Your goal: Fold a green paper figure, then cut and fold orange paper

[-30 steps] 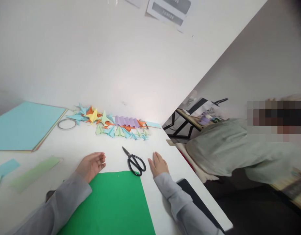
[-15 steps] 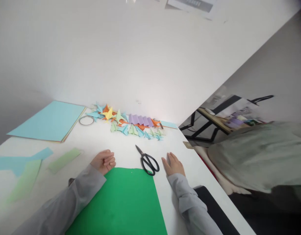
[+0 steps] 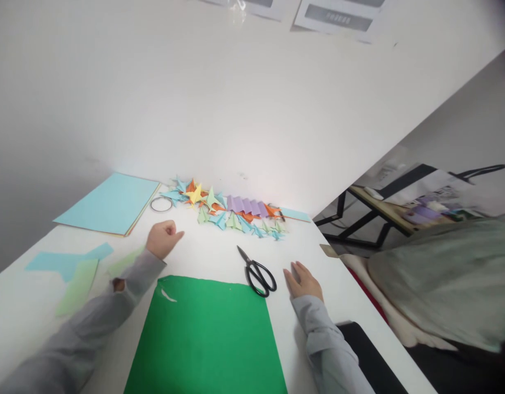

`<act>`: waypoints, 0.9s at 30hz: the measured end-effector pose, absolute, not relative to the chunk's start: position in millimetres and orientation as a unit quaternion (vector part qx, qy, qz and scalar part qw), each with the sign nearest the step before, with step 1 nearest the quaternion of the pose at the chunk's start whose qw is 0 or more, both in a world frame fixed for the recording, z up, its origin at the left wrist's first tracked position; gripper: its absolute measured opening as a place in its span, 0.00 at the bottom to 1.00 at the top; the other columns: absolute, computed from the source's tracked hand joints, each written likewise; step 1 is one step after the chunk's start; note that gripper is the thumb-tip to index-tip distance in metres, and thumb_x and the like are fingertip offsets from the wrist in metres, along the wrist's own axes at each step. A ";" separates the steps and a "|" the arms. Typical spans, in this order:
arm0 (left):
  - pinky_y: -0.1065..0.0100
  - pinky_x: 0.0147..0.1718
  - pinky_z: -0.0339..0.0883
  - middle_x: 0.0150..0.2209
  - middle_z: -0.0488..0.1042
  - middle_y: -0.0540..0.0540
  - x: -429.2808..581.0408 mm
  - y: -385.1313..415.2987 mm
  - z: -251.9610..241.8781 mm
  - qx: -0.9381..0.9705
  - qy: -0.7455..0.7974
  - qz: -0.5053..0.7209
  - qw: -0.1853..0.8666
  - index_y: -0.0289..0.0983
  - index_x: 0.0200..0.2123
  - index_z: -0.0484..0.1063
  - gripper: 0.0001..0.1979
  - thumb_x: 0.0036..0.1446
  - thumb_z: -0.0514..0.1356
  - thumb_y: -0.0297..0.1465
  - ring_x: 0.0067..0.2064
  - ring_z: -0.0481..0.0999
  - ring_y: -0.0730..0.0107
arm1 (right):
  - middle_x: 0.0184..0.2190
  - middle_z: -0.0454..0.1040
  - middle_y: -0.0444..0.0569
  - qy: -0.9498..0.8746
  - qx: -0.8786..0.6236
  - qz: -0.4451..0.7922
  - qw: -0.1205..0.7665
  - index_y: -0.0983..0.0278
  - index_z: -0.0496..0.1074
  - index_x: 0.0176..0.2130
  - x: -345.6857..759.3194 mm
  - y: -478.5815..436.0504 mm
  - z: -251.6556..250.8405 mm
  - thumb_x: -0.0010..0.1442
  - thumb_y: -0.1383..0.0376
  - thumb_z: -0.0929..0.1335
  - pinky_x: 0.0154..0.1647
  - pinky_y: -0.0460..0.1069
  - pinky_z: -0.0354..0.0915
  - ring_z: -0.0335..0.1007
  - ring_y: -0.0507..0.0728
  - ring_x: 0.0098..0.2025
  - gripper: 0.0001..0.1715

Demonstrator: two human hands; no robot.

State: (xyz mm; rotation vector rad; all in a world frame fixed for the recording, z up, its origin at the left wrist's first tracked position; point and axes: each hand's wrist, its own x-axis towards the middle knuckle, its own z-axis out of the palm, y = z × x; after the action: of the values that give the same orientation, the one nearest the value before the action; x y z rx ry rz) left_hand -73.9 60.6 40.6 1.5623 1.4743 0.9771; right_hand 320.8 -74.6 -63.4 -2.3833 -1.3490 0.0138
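Note:
My left hand (image 3: 164, 239) is curled into a fist just beyond the far left corner of a green sheet (image 3: 211, 334), thumb side pointing right. I see nothing in it, and it does not overlap the sheet. The sheet lies flat, with a small white mark near that corner. Black-handled scissors (image 3: 258, 273) rest at its far right corner, handles partly over it and blades pointing away. My right hand (image 3: 305, 280) lies on the table just right of the scissors, fingers loosely stretched, holding nothing.
Folded paper cranes (image 3: 195, 194) and a pleated purple paper (image 3: 247, 206) sit along the wall. At left are a light-blue paper stack (image 3: 113, 202), a thin ring (image 3: 161, 204) and blue and green scraps (image 3: 78, 287). A black flat object (image 3: 367, 350) lies beside my right forearm.
My left hand has moved away and to the left off the green sheet's far left corner, which now shows. My right hand stays by the scissors. The camera view has shifted slightly.

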 end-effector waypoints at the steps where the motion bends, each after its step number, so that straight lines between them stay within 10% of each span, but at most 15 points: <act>1: 0.70 0.23 0.52 0.15 0.57 0.54 -87.8 70.6 45.9 0.635 0.601 0.354 0.332 0.38 0.14 0.56 0.14 0.38 0.62 0.29 0.23 0.63 0.71 | 0.56 0.64 0.55 -0.480 -0.853 0.003 0.204 0.67 0.69 0.49 319.8 -74.4 -62.7 0.53 0.53 0.60 0.58 0.57 0.53 0.59 0.60 0.57 0.30; 5: 0.62 0.39 0.58 0.31 0.70 0.43 -145.4 98.5 54.2 0.655 0.647 0.307 0.242 0.38 0.22 0.67 0.10 0.33 0.64 0.30 0.45 0.66 0.51 | 0.56 0.64 0.53 -0.478 -0.855 0.001 0.201 0.66 0.69 0.49 320.6 -73.4 -63.4 0.53 0.53 0.60 0.58 0.56 0.53 0.59 0.60 0.57 0.30; 8: 0.58 0.42 0.59 0.46 0.67 0.33 -179.7 104.2 45.7 0.678 0.704 0.188 0.102 0.34 0.39 0.70 0.24 0.37 0.63 0.41 0.52 0.62 0.42 | 0.56 0.63 0.53 -0.481 -0.856 0.010 0.189 0.66 0.68 0.50 323.7 -73.2 -64.6 0.52 0.51 0.59 0.58 0.56 0.53 0.59 0.60 0.57 0.31; 18: 0.60 0.45 0.56 0.48 0.68 0.33 -218.3 127.6 34.1 0.742 0.669 0.001 0.044 0.36 0.51 0.67 0.38 0.36 0.61 0.50 0.49 0.66 0.44 | 0.53 0.67 0.55 -0.477 -0.845 0.018 0.240 0.66 0.72 0.45 332.6 -74.2 -69.6 0.46 0.46 0.59 0.55 0.57 0.58 0.63 0.64 0.53 0.36; 27: 0.64 0.40 0.59 0.47 0.73 0.39 -216.7 141.2 52.0 0.771 0.627 -0.073 0.082 0.37 0.48 0.70 0.31 0.39 0.59 0.44 0.47 0.70 0.49 | 0.40 0.75 0.59 -0.393 -0.874 0.003 0.285 0.60 0.74 0.33 319.1 -58.8 -26.9 0.45 0.47 0.62 0.42 0.60 0.66 0.70 0.67 0.41 0.24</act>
State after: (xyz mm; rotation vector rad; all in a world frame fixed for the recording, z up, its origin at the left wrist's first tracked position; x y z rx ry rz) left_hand -216.7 141.2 52.0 2.3030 1.8732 -0.2173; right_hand 319.1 -58.8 -26.9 -2.3372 -1.0514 0.0077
